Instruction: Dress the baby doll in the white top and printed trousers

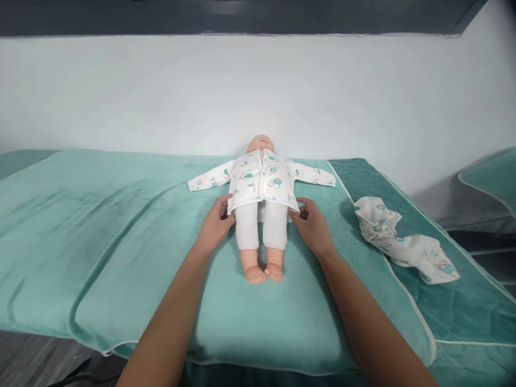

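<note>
A baby doll (274, 271) lies on its back, feet toward me, its arms spread inside long sleeves. It wears a white printed jacket (264, 180) that meets down the front, over white legs. My left hand (215, 223) pinches the jacket's lower corner at the left, by the doll's hip. On the opposite side my right hand (312, 226) grips the other lower corner between thumb and fingers. The hem lies across the tops of the doll's legs.
Under the doll is a light green blanket (133, 236), wrinkled at the left. A crumpled printed white garment (403, 242) lies to the right, partly on a darker green quilted cover (484, 317). A white wall (161, 91) stands behind, with a dark panel (242, 19) overhead.
</note>
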`<state>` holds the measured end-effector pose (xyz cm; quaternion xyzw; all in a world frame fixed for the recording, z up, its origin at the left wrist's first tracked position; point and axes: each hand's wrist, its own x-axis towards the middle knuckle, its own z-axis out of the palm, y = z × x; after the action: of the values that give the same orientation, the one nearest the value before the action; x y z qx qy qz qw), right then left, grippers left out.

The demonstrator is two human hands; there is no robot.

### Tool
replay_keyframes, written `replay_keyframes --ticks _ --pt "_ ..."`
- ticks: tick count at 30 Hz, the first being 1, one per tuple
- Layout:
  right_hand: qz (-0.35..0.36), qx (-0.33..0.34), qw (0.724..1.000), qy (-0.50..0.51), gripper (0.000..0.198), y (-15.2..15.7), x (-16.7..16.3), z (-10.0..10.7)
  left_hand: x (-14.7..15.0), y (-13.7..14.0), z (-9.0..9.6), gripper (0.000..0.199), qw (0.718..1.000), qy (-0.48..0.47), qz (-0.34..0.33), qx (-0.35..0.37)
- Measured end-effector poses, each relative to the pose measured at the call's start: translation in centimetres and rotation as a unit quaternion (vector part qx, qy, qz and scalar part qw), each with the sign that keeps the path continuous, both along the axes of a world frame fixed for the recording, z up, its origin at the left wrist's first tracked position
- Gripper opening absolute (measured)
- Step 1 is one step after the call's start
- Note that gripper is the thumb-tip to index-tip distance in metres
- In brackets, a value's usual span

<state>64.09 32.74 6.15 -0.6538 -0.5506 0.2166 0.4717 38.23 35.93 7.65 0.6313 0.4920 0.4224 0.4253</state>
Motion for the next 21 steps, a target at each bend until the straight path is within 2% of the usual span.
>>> replay_keyframes --ticks 4,8,10,14,18,21 --pt "-0.054 0.016 0.998 -0.014 0.041 -0.2 0.3 -0.1 0.1 0.1 -0.6 0.045 0.996 0.075 0.038 0.034" --pt "-0.075 0.020 0.996 -0.053 0.040 -0.3 0.4 -0.5 0.1 -0.2 -0.7 0.042 0.984 0.146 0.076 0.065" --pt "-0.077 0.059 0.991 -0.094 0.040 -0.3 0.0 -0.7 0.2 -0.4 -0.6 0.038 0.977 0.160 0.096 0.100" --pt "-0.031 0.181 0.972 -0.145 0.036 0.0 -1.4 -0.3 1.2 0.1 -0.3 0.031 0.944 0.158 0.137 0.254" --pt "0.021 0.227 0.965 -0.132 0.033 1.0 -2.3 0.2 2.5 1.3 -0.1 0.022 0.915 0.162 0.112 0.352" --pt "-0.011 0.238 0.967 -0.094 0.030 1.5 -1.9 0.1 2.5 1.7 -0.1 0.018 0.916 0.148 0.091 0.362"
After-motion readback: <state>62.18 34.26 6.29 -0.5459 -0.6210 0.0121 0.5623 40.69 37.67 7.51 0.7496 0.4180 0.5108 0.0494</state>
